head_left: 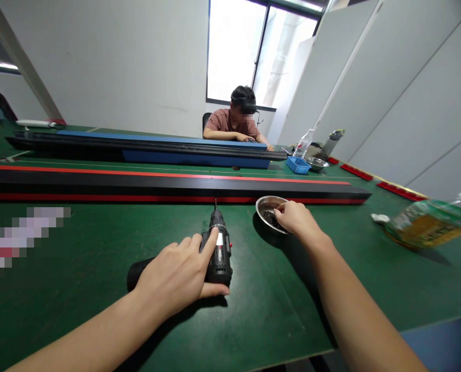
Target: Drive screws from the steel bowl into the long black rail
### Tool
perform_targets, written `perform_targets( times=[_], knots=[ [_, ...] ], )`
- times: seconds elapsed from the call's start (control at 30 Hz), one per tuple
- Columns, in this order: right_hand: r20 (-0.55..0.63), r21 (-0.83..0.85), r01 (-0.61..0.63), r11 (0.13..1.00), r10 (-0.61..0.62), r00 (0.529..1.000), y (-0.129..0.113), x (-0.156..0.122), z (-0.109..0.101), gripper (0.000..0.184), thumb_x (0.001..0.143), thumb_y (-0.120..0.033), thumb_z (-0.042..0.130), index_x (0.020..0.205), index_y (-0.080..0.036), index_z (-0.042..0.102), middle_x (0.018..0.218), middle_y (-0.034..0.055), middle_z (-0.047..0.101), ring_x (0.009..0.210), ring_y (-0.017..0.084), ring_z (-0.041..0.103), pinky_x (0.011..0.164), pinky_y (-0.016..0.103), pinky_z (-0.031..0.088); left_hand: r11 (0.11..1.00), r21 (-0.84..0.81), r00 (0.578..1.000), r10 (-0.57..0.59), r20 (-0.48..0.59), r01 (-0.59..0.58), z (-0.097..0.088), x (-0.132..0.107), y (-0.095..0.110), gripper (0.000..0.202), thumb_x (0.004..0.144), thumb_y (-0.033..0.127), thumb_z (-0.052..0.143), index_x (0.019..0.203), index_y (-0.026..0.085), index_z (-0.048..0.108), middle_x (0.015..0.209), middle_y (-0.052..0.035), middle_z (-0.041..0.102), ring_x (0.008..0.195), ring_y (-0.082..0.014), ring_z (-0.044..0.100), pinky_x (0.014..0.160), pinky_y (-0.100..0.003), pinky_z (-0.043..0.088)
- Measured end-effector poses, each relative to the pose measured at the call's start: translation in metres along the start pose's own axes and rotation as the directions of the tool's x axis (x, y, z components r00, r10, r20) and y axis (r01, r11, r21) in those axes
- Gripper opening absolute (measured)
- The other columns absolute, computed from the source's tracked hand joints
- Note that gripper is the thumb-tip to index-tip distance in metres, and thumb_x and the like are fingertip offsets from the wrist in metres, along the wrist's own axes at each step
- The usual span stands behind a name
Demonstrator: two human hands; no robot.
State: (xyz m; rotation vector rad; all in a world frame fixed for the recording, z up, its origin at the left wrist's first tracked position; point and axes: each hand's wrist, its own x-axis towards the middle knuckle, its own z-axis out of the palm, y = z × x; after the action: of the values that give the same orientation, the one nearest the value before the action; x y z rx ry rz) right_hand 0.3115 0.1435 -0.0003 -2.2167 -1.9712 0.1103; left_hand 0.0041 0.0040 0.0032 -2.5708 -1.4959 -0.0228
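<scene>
My left hand is wrapped round a black cordless drill that lies on its side on the green table. The drill's bit points away from me, at the long black bar with red edges. My right hand reaches over the rim of a round metal bowl, fingers pinched together inside it. Small dark pieces, which look like screws, lie in the bowl. Whether a piece is between my right fingertips is hidden.
Behind the bar lie blue and black long bars. A co-worker sits across the table. A blue basket, another metal bowl and bottles stand back right. A large yellow-labelled plastic container lies to the right.
</scene>
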Motion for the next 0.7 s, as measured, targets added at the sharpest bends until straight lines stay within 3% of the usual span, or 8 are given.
perform_targets(
  times=[0.3,0.43,0.57,0.7],
  knots=[
    [0.002,0.017,0.011,1.0,-0.011,1.0,-0.001,-0.001,0.001,0.028,0.091,-0.038,0.061,0.097,-0.02,0.082,0.096,0.0163,0.077,0.09,0.028,0.072,0.081,0.034,0.05,1.0,-0.022,1.0,-0.016,0.003,0.016,-0.003,0.0,0.001,0.1,0.086,0.08,0.044,0.16,0.016,0.026,0.104,-0.0129,0.064,0.09,-0.0323,0.066,0.076,-0.044,0.056],
    [0.041,0.086,0.09,0.992,-0.094,0.995,-0.003,-0.002,-0.002,0.026,0.088,-0.038,0.066,0.099,-0.02,0.082,0.099,0.0118,0.078,0.09,0.024,0.071,0.076,0.028,0.049,0.999,-0.038,0.999,-0.036,0.005,0.036,-0.004,-0.002,0.002,0.095,0.088,0.077,0.045,0.161,0.019,0.025,0.104,-0.0125,0.064,0.089,-0.0322,0.066,0.074,-0.044,0.055],
    [0.087,0.129,0.123,0.984,-0.135,0.987,-0.002,-0.001,-0.002,0.019,0.083,-0.032,0.072,0.095,-0.021,0.082,0.098,0.0078,0.078,0.085,0.02,0.071,0.07,0.026,0.047,0.998,-0.059,1.0,-0.028,0.012,0.028,-0.004,-0.009,0.003,0.097,0.087,0.077,0.047,0.161,0.019,0.024,0.104,-0.0129,0.064,0.091,-0.0327,0.065,0.077,-0.045,0.055],
    [0.061,0.093,0.109,0.99,-0.115,0.991,0.0,0.001,0.0,0.013,0.084,-0.025,0.07,0.09,-0.021,0.081,0.094,0.0075,0.078,0.084,0.02,0.071,0.071,0.026,0.046,0.995,-0.093,1.0,-0.018,0.02,0.02,-0.004,-0.014,0.006,0.097,0.086,0.077,0.049,0.16,0.019,0.026,0.106,-0.0133,0.064,0.093,-0.0333,0.065,0.079,-0.047,0.056]
  ],
)
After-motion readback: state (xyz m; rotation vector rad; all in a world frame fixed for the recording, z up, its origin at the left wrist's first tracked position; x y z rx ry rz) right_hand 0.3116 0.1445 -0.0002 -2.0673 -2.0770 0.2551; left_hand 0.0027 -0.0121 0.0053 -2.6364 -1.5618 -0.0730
